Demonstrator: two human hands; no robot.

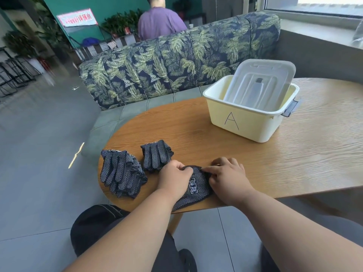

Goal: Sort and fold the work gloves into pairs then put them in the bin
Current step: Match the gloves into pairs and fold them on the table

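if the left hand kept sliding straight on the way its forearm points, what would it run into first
Probably the right hand: the left hand points up and right across the glove both grip, and their fingers nearly meet. Depth is hard to judge.

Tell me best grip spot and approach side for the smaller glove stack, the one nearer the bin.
Take the smaller glove stack across its palm and cuff end, coming from above. It lies flat on the table with fingers pointing toward the sofa, and those loose finger ends would splay. The cuff end sits close to the left hand, so approach from the far side.
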